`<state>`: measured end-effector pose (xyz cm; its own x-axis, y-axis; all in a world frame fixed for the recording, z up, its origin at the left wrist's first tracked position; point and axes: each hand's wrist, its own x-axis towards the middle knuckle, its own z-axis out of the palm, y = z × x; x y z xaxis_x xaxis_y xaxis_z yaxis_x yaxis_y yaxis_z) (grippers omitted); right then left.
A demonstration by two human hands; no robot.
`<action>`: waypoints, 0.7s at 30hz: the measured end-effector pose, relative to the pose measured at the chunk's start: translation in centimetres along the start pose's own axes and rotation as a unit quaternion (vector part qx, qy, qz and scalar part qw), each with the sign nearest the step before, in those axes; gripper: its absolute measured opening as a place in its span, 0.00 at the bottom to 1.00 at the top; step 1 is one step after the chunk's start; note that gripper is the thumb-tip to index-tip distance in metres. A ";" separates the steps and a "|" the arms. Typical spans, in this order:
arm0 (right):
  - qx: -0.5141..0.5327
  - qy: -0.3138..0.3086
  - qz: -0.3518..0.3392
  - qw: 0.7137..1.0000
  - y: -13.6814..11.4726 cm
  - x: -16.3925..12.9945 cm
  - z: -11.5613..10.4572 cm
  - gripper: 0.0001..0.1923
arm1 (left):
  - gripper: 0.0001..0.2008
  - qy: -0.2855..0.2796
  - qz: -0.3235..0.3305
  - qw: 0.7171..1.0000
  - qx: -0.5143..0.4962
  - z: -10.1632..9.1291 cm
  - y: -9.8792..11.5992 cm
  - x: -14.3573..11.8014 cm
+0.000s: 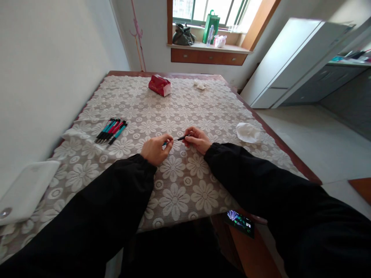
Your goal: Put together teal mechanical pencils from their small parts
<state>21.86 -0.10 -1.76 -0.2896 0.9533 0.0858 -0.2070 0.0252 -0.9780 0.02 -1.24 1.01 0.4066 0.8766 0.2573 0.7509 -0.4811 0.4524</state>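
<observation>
Over the middle of the tablecloth, my left hand [156,150] is closed in a pinch, and a bit of blue pen barrel [165,143] shows at its fingers. Facing it, my right hand [198,139] pinches a slim black pen piece [181,138]. A thin shaft, which looks like a refill, spans the small gap between the two hands; which part it is fixed to I cannot tell. Most of the barrel is hidden by my left fingers. Off to the left lies a row of several pens [111,130] in blue, red and black.
A lace tablecloth [174,199] covers the table. Toward the far edge are a red tissue pack [160,85] and a crumpled white bit [199,84]. White tissue [248,132] lies right, a white case-like object [27,189] left. A lit phone [240,222] rests below the table edge.
</observation>
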 end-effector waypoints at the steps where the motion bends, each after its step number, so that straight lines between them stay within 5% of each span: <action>1: -0.011 -0.013 0.004 1.000 -0.1 -0.1 -0.1 0.17 | 0.10 -0.007 0.004 1.000 0.003 0.0 0.0 0.0; 11: -0.186 0.012 -0.041 0.982 -1.1 -1.5 0.2 0.10 | 0.09 -0.042 0.051 0.998 0.010 0.0 0.0 -0.1; 21: -0.143 -0.004 -0.010 0.990 -0.8 -1.1 0.4 0.12 | 0.11 -0.034 0.032 0.999 0.010 0.1 0.1 0.0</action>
<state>22.02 -1.32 -0.98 -0.2960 0.9493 0.1063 0.0606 0.1297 -0.9897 0.12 -1.30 0.92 0.4876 0.8434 0.2257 0.7327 -0.5359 0.4195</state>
